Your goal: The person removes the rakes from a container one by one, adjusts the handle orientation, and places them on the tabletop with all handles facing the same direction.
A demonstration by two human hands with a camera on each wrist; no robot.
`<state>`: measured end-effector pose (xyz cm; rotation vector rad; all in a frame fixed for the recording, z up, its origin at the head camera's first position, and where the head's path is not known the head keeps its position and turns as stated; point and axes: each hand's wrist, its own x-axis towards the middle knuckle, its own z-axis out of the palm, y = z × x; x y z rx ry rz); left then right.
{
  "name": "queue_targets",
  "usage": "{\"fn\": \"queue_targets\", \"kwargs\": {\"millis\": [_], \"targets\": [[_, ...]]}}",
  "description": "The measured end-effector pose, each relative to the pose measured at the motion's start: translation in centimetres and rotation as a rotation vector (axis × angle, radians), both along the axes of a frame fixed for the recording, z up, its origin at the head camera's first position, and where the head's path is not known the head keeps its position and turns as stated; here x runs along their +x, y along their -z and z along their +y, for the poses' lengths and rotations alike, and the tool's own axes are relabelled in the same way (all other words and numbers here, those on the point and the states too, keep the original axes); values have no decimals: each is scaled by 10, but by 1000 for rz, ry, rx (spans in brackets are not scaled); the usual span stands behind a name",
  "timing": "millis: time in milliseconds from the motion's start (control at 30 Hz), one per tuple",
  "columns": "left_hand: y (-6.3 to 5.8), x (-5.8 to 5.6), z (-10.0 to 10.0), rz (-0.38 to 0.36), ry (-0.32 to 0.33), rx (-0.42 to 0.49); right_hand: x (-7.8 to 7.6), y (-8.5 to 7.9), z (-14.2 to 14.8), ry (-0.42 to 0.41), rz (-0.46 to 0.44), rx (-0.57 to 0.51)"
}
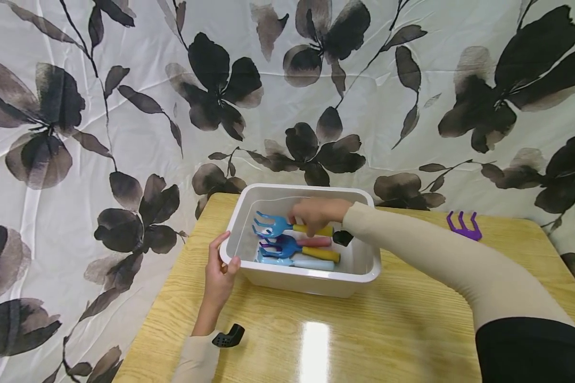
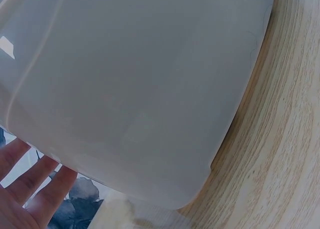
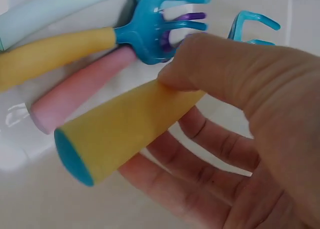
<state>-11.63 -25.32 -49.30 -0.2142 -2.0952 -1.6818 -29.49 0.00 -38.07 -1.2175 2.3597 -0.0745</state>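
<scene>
- Yellow-handled fork [image 3: 127, 126] is inside the white bin [image 1: 297, 282], which stands by the far left corner of the desk [image 1: 393, 330];
- right hand [image 1: 318, 213] grasps its handle near the head, thumb on top, fingers beneath; a snug pinch should stop the free end swinging;
- left hand [image 1: 220, 271] clasps the bin's near left corner; steady pressure there would help prevent sliding;
- darker blue fork [image 1: 289, 247] and pink handle [image 1: 316, 241] lie close by; best guide the tines gently, clear of snags;
- purple fork [image 1: 465, 229] lies apart, near the desk's far right corner.
</scene>
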Motion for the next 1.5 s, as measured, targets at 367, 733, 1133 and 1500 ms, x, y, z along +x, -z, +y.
{"fn": "queue_targets", "kwargs": {"millis": [367,733,1133,1500], "targets": [[-1,1,0,-6,-4,-19,9,-38,20,-25,-11,-133],[1,4,2,-32,-2,0,10,-80,68,102,-75,-292],[1,6,3,-28,6,17,9,-110,129,216,-33,-419],[1,6,2,-6,9,19,13,-111,203,438,29,-454]]}}
